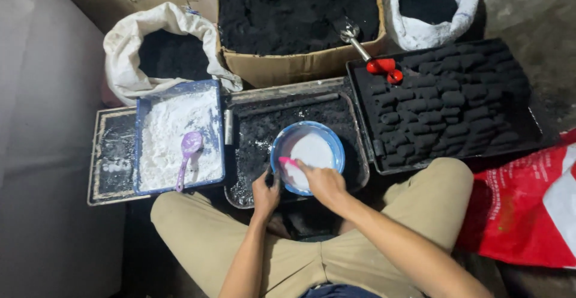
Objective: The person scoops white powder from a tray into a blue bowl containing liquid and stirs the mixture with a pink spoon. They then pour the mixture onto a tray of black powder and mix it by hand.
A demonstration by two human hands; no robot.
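Observation:
A blue bowl with white paste inside sits in a dark metal tray dusted with black powder. My left hand grips the bowl's near-left rim. My right hand reaches into the bowl and holds a pink-handled tool whose tip lies in the white paste.
A blue tray of white powder with a purple scoop lies at the left. A black tray of dark briquettes with a red-handled scoop sits to the right. A cardboard box and two white sacks of black powder stand behind.

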